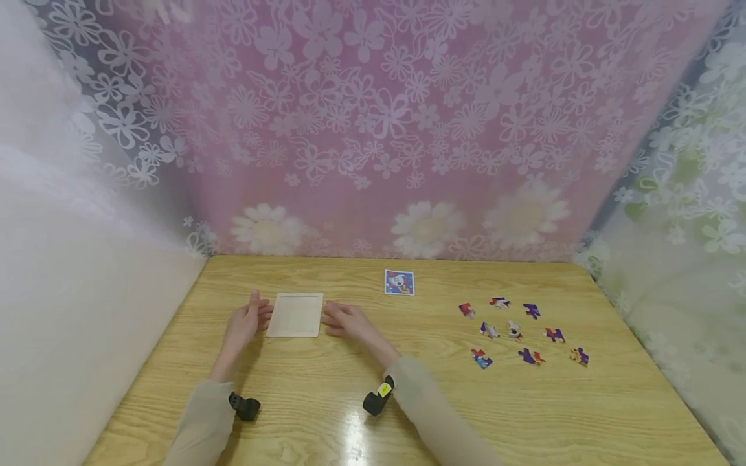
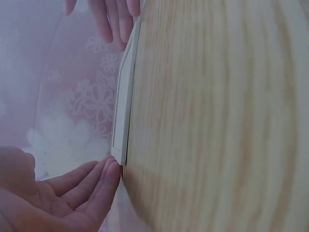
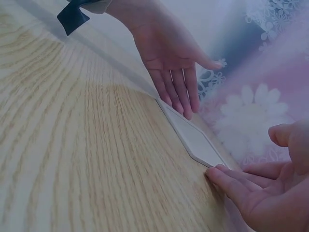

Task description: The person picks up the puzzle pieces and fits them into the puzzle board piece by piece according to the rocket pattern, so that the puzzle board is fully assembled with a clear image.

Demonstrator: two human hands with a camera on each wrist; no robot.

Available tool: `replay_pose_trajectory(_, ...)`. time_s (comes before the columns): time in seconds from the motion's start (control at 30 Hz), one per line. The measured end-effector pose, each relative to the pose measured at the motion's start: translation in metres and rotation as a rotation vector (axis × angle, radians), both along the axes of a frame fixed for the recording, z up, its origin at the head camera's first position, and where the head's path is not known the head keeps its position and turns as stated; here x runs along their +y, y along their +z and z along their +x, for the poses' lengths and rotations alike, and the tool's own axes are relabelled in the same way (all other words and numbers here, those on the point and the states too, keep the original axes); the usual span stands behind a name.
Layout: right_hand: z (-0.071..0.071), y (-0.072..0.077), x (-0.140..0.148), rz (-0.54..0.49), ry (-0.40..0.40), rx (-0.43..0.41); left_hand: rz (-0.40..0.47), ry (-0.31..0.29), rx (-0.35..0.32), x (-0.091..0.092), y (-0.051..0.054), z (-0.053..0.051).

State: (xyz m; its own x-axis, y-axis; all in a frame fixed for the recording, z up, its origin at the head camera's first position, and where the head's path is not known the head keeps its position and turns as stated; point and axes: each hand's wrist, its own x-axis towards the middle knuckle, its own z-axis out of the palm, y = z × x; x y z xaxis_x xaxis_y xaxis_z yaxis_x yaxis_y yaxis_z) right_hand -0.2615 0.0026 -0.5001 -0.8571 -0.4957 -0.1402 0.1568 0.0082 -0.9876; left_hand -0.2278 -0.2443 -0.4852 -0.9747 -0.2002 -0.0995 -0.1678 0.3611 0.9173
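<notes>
A pale square puzzle tray [image 1: 295, 315] with a low raised rim lies flat on the wooden table. At its left edge is my left hand [image 1: 245, 323], fingers extended and thumb raised; in the left wrist view the fingertips [image 2: 112, 166] meet the tray's side. My right hand [image 1: 351, 322] is at the opposite edge, its fingers fairly straight and the fingertips [image 3: 215, 173] at the tray's corner in the right wrist view. Neither hand curls round the tray. Several loose jigsaw pieces [image 1: 514, 331] in purple, red and white are spread out on the right.
A small square picture card [image 1: 399, 283] with a white cartoon figure lies toward the table's back. Floral curtain [image 1: 384, 129] hangs behind the table [image 1: 326, 401], with more cloth at both sides. Each wrist carries a black camera [image 1: 377, 396].
</notes>
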Motion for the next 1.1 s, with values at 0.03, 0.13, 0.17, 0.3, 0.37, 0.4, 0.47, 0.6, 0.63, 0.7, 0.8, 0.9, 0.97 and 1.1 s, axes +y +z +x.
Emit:
replay_pose_trajectory(0.03,0.0,0.0,0.0,-0.001,0.001,-0.004,0.006,0.0,0.0,0.001,0.0,-0.001)
replay_pose_trajectory(0.13,0.001,0.003,0.001,0.0,0.007,-0.006,0.013,0.004,0.006,0.003,-0.002,-0.002)
replay_pose_trajectory(0.17,0.002,0.004,0.002,0.002,0.008,-0.003,0.017,0.004,0.007,0.003,-0.002,-0.002)
replay_pose_trajectory(0.3,0.002,0.006,0.004,0.01,0.012,-0.004,0.032,0.011,0.01,0.003,-0.003,-0.002)
replay_pose_trajectory(0.37,0.002,0.005,0.005,0.011,0.013,-0.008,0.036,0.01,0.008,0.004,-0.003,-0.001)
replay_pose_trajectory(0.4,0.002,0.006,0.005,0.011,0.014,-0.011,0.037,0.009,0.007,0.004,-0.003,0.0)
replay_pose_trajectory(0.47,0.003,0.006,0.005,0.009,0.014,-0.011,0.042,0.003,0.003,0.005,-0.001,0.0)
replay_pose_trajectory(0.6,0.004,0.009,0.007,0.01,0.007,-0.011,0.055,-0.01,-0.001,0.006,0.001,0.001)
replay_pose_trajectory(0.63,0.005,0.009,0.008,0.008,0.005,-0.012,0.055,-0.014,-0.003,0.006,0.001,0.001)
replay_pose_trajectory(0.7,0.004,0.008,0.009,0.007,0.0,-0.013,0.069,-0.016,-0.005,0.008,0.002,0.001)
replay_pose_trajectory(0.8,0.004,0.007,0.013,-0.001,-0.004,-0.018,0.09,-0.016,-0.011,0.009,0.001,0.001)
replay_pose_trajectory(0.9,0.004,0.006,0.017,0.002,-0.002,-0.015,0.101,-0.014,-0.012,0.011,-0.001,0.001)
replay_pose_trajectory(0.97,0.004,0.006,0.019,0.006,-0.003,-0.019,0.108,-0.018,-0.009,0.012,-0.002,0.002)
replay_pose_trajectory(1.1,0.005,0.006,0.022,0.012,-0.012,-0.019,0.131,-0.024,-0.011,0.015,-0.003,0.003)
